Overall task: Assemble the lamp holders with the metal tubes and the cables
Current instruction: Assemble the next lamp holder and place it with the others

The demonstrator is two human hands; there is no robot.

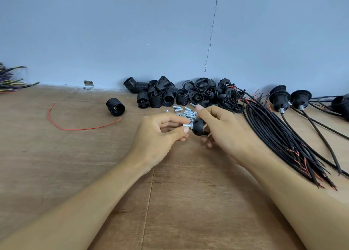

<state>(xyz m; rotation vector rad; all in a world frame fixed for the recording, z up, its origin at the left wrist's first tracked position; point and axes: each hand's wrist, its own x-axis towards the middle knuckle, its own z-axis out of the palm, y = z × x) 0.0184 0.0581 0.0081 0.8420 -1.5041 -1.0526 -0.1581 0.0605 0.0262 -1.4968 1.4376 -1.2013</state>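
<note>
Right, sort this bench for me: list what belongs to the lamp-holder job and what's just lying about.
In the job: black cap in the right hand; metal tube pinched by the left hand; loose tubes; black cables; holder bodies; finished holders.
Lying about: red wire; metal bracket; coloured wires at far left.

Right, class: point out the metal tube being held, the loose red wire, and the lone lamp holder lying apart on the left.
metal tube (187, 125): head view, its threaded shaft.
red wire (75, 130): head view, its lowest stretch.
lone lamp holder (111, 103): head view, its ribbed side.
</note>
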